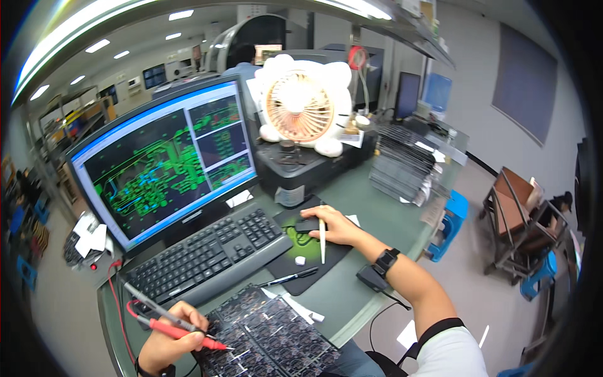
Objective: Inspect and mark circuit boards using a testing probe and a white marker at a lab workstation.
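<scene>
Hands busy — left hand grips red probe over circuit boards, right hand holds mouse beside keyboard.

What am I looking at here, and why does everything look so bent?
One picture, from a wide fisheye camera on a person's head, looking down at a desk; the lens bends straight edges. No robot: two bare hands. The left hand holds a red probe and a grey probe against dark circuit boards. The right hand rests on a black mouse and grips a white stick. Nearby are a keyboard, a monitor showing green traces, and a fan.
</scene>
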Tool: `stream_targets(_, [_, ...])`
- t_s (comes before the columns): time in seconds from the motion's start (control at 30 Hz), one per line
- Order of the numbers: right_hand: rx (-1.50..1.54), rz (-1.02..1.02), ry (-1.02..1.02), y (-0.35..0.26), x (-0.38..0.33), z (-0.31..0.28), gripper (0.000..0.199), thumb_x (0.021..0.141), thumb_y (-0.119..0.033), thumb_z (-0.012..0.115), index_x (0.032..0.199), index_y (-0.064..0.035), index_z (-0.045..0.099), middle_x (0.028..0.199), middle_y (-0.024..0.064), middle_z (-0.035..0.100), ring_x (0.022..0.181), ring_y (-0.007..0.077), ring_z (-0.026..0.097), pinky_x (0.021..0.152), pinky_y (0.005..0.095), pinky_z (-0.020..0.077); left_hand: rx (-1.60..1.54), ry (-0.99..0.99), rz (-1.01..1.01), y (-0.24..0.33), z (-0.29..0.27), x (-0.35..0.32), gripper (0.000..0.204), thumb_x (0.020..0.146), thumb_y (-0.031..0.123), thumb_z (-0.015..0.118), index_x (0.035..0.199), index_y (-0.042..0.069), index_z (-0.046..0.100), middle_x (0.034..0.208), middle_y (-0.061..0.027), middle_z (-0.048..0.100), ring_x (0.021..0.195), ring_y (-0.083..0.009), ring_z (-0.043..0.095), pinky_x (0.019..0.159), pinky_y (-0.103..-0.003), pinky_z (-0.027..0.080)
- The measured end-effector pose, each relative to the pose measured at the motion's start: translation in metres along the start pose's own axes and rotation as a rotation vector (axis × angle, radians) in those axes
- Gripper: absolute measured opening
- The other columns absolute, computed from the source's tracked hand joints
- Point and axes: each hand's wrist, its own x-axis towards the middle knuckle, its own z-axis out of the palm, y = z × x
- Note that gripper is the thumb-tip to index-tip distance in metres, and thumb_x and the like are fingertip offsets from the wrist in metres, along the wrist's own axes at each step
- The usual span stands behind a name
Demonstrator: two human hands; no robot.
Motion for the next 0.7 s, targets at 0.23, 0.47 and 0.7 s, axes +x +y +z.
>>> stream_targets(0.23, [-0.033,0.004,0.012,0.007,-0.017,-0.006,0.051,0.072,-0.016,0.076,0.121,-0.0116,0.058,0.116,0.0080,0.061,0.111,0.0279,0.055,0.097,0.0382,0.0419,0.103,-0.109,-0.050,0.002,0.003,0.002,0.023,0.083,0.011,0.066,0.095,0.006,0.048,0.092,-0.0054,0.055,0.071,-0.0063,0.053,0.064,-0.022,0.045])
stream_targets(0.47, [-0.020,0.092,0.011,-0.019,-0.019,-0.012,0.049,0.067,-0.005,0.076,0.112,-0.0073,0.059,0.120,0.0102,0.059,0.111,0.0301,0.052,0.097,0.0394,0.0413,0.056,-0.153,-0.103,0.001,0.006,0.001,0.020,0.084,0.014,0.064,0.096,0.007,0.050,0.098,-0.0010,0.052,0.089,-0.0061,0.050,0.077,-0.023,0.043])
stream_targets(0.7, [0.010,0.109,-0.016,-0.020,-0.013,-0.011,0.048,0.067,-0.005,0.076,0.111,-0.0064,0.058,0.123,0.0095,0.058,0.113,0.0299,0.051,0.098,0.0384,0.0402,0.080,-0.150,-0.101,0.005,0.001,0.003,0.019,0.083,0.013,0.063,0.096,0.006,0.051,0.098,-0.0013,0.053,0.092,-0.0066,0.050,0.080,-0.025,0.043])
